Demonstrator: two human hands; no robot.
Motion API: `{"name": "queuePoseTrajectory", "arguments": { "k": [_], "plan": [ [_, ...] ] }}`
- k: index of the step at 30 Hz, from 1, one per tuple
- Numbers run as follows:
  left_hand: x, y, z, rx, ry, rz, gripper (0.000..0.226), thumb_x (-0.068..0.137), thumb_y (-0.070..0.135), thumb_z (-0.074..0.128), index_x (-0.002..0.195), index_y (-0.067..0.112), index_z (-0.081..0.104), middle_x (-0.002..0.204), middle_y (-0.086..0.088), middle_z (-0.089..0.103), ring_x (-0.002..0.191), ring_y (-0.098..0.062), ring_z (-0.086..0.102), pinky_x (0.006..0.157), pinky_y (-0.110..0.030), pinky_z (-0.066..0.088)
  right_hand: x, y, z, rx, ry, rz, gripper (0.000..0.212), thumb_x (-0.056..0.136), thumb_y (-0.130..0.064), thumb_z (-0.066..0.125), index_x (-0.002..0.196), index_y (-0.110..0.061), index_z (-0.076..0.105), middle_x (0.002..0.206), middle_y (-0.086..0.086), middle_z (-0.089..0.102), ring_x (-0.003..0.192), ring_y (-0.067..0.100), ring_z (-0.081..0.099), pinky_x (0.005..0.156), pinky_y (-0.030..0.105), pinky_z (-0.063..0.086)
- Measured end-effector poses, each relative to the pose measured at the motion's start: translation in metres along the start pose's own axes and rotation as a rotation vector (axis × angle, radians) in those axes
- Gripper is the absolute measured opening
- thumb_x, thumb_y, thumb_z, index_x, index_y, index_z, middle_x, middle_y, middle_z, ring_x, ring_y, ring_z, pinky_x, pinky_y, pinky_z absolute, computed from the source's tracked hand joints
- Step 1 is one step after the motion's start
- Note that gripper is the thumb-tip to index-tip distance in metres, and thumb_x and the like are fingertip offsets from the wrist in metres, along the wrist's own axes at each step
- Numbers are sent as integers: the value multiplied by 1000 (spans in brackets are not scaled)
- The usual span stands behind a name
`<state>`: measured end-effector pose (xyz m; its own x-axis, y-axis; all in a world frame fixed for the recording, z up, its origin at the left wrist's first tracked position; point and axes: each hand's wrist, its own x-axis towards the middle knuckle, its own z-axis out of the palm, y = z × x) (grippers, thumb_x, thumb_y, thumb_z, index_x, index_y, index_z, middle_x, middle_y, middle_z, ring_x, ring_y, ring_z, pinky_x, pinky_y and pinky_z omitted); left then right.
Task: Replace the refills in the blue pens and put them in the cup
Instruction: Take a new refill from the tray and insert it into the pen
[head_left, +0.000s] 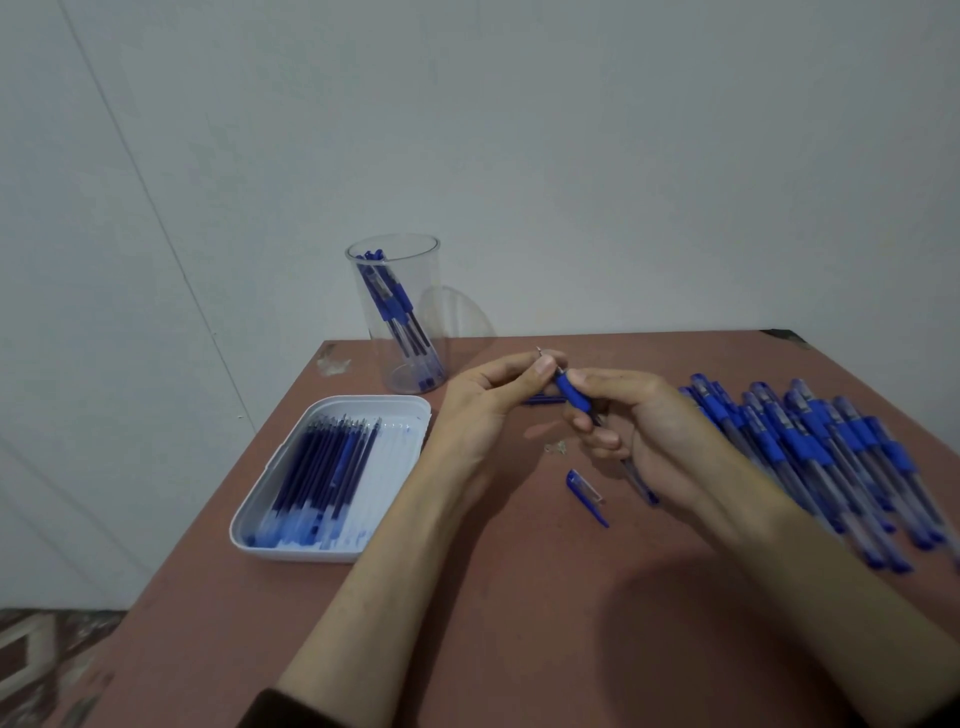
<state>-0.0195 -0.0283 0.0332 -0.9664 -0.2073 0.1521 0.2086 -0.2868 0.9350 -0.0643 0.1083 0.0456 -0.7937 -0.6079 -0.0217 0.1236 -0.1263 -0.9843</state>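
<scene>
Right hand (644, 431) grips a blue pen (574, 397); left hand (488, 402) pinches its tip, apparently the nib.

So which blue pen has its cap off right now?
The pen held between both hands; its cap lies on the table. Pens in the pile look capped.

Reddish-brown table (519, 623) across lower centre and right of frame; worn, with pale scuffs (332, 361) near far left corner and dark chipped patch (784, 336) at far right corner. Small pale debris (557, 448) on tabletop, mid frame. Plain grey-white wall (571, 156) over upper frame, with thin diagonal seam (156, 218) at upper left. Patterned floor (47, 665) at lower left corner, blurred.
</scene>
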Motion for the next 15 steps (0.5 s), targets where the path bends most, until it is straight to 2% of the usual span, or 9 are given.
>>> {"name": "queuePoseTrajectory", "arguments": {
  "k": [4,8,10,11,13,15],
  "plan": [
    [0,1,0,-2,-33,24,13,90,13,59,92,6,70,80,-14,70,79,-20,70,70,-28,56,0,-1,-2,37,-23,36,28,94,-18,47,101,1,66,56,2,47,42,8,28,37,16,26],
    [-3,1,5,98,-67,46,15,92,5,55,103,2,65,73,0,72,69,-5,69,61,-11,50,4,-1,-5,-86,136,-35,22,93,-18,51,81,-7,66,61,5,53,44,10,37,42,23,25],
    [-2,-4,2,172,-114,-12,15,89,4,62,102,4,69,81,-7,72,78,-11,70,70,-20,54,6,-2,-9,-115,257,-60,19,92,-16,53,84,-8,68,59,4,55,44,11,39,44,25,25],
    [-1,-7,-2,302,-157,-32,17,85,9,68,102,9,71,87,-9,73,85,-16,70,80,-27,55,7,-3,-12,-133,310,-71,18,92,-15,54,87,-9,70,58,3,56,45,12,40,45,25,25],
    [2,-11,-11,698,-302,-65,24,78,22,76,102,21,73,93,0,73,94,-12,68,93,-31,50,8,-5,-17,-181,382,-109,14,91,-15,58,92,-10,71,60,3,58,48,14,41,46,26,29],
    [3,-14,-14,975,-420,-29,25,75,34,78,99,30,74,97,11,69,104,-10,60,99,-30,45,6,-5,-21,-248,410,-165,10,89,-18,62,90,-16,72,64,5,58,50,15,42,47,26,31]
  ]
}}
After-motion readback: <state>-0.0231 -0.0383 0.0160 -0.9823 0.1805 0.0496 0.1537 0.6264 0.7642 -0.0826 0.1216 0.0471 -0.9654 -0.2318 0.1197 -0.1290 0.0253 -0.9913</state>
